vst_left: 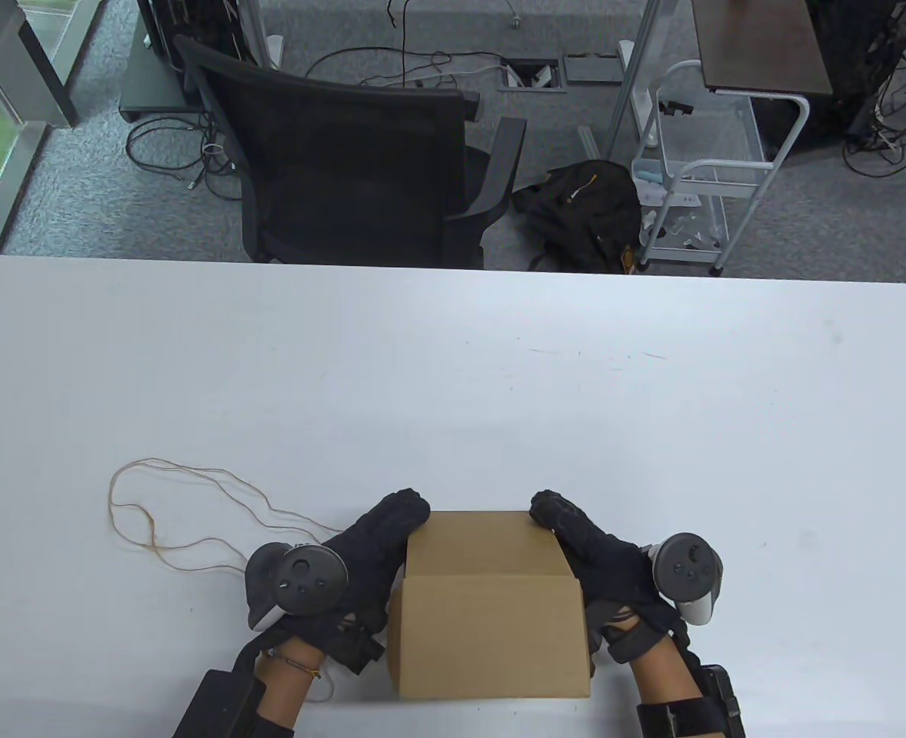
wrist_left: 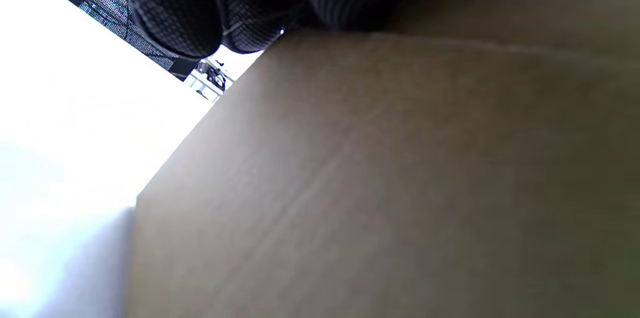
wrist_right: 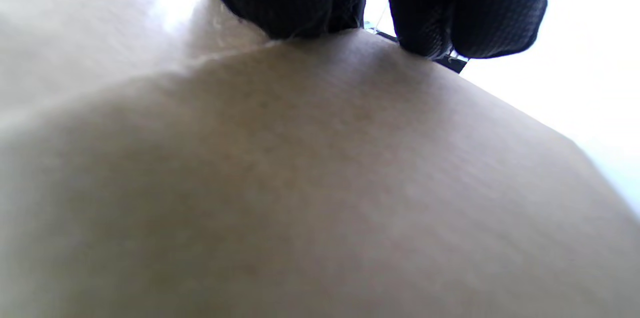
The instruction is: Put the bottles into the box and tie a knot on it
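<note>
We hold the cardboard box (vst_left: 491, 607) at the near table (vst_left: 453, 369) edge, left hand (vst_left: 361, 561) and right hand (vst_left: 599, 561) on its two sides, fingers (wrist_right: 470, 13) curled over the far corners. No bottles in view; we judge they are already inside, flaps closed. The string (vst_left: 168, 507) lies loose just left of the box. Next step, approx.: bring the string under and around the box, w/ both ends free for the knot.

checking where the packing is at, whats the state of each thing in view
box: flaps closed, on the table, held from both sides
string: loose, untied, on the table left of the box
left hand: against the box's left side, fingertips curled over its far corner
right hand: against the box's right side, fingertips curled over its far corner
bottles: none in sight
</note>
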Demonstrator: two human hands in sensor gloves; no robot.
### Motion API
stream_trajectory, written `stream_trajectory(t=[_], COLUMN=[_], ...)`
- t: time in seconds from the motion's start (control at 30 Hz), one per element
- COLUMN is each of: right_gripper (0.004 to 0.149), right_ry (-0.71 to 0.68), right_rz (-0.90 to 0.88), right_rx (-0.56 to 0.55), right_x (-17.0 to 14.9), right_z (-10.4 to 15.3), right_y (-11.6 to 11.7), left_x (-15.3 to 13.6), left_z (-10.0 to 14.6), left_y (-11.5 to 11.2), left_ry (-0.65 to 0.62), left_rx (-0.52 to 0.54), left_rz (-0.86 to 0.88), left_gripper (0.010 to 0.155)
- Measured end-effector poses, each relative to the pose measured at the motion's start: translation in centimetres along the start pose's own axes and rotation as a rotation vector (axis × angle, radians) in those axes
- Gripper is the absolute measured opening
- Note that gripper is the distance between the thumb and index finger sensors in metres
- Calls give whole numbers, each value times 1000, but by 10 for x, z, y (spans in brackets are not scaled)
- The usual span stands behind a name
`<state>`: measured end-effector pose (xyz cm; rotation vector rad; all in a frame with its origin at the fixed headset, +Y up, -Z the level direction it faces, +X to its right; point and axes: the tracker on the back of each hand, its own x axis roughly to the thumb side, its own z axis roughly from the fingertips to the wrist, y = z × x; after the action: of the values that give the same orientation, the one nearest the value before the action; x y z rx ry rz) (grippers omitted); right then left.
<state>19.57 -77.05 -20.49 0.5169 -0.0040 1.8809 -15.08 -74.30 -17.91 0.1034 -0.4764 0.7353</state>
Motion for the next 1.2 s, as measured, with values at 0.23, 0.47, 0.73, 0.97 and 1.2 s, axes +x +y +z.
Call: stream_trajectory(t=[0.23,0.47,0.73,0.97,1.2], right_gripper=[52,54,73,90,87], right_ry=[-8,-1,-34,-50,-63], right_rz=[95,177,57,-21,77], right_rx=[-63,-104,-44,15,63], right_x=[13,34,37,35,37], right_z=[5,14,14,12,10], right_y=[-15,-34,-21,-13,-3], left_x=[3,2,8,5,10], left_z=[6,12,16,15,12], left_y=[12,35,23,20,9], left_ry=[39,98,72,60,46], left_rx=[55,67,1,-70,-138], left_rz=[-36,179,259,369,295], left_gripper=[63,59,73,97,104])
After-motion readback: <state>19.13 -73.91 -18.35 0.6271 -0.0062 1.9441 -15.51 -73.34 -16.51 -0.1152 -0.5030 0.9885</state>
